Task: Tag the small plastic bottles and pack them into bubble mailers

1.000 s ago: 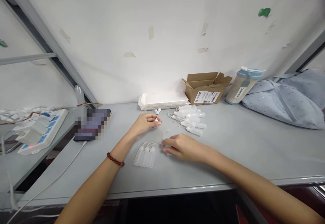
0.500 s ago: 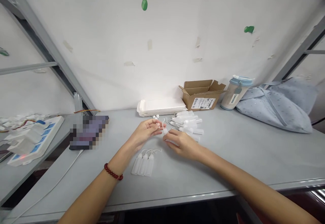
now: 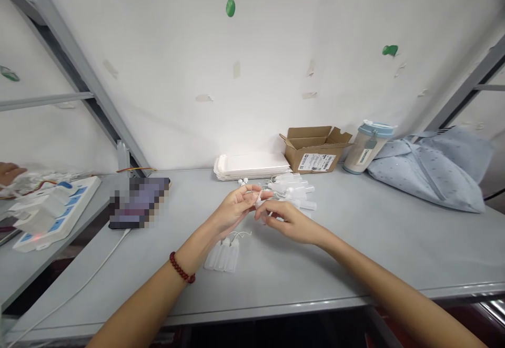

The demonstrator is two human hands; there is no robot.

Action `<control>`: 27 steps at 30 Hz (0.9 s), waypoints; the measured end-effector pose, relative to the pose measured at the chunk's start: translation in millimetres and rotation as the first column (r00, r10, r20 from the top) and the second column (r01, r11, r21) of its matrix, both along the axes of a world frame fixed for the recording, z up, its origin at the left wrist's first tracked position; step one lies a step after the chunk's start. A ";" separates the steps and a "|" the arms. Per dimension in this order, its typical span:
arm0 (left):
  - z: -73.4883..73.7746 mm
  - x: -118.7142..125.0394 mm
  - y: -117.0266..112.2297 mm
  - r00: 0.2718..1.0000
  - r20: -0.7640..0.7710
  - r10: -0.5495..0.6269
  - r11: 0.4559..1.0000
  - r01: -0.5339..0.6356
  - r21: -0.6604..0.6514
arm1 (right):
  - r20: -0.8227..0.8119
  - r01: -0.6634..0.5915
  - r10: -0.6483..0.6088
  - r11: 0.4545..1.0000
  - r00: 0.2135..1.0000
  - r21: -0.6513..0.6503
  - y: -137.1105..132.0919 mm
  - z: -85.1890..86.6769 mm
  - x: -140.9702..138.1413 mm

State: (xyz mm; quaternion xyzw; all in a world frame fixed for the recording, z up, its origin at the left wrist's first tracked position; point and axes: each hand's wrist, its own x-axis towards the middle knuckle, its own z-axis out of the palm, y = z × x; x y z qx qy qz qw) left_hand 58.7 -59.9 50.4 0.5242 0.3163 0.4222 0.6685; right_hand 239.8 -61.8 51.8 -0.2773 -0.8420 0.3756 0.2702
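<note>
My left hand (image 3: 236,208) and my right hand (image 3: 286,219) meet just above the grey table (image 3: 355,248), fingertips pinched together around a small white cap and a little clear plastic bottle (image 3: 260,200). Three finished small bottles (image 3: 224,253) lie side by side on the table right under my left wrist. Behind my hands a heap of several more small clear bottles (image 3: 294,189) with tethered caps lies on the table, and two loose white caps (image 3: 242,181) sit close to it.
A stack of white trays (image 3: 252,165), an open cardboard box (image 3: 315,148), a blue-lidded cup (image 3: 369,146) and a pale blue bag (image 3: 434,169) line the back. A blurred phone (image 3: 138,201) with a white cable and a power strip (image 3: 51,214) lie left. Another person's hand (image 3: 10,172) shows at far left.
My right hand lifted a small bottle off the table and came up to my left hand, which holds a cap. Both hands now pinch together. Another person's hand appeared at the far left.
</note>
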 end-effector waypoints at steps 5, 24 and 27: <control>1.7 -3.3 1.4 1.000 0.010 -0.015 1.000 0.015 0.001 | -0.024 -0.042 0.040 0.996 0.999 -0.083 2.6 0.1 2.6; 9.3 -6.6 -0.9 0.987 0.151 -0.050 0.994 0.065 -0.092 | -0.456 -0.325 0.024 0.734 0.890 -0.596 8.4 -4.3 1.2; 7.7 -6.1 1.4 0.990 0.121 0.077 0.989 -0.061 -0.131 | -0.444 -0.309 0.019 0.744 0.896 -0.592 9.6 -4.8 1.3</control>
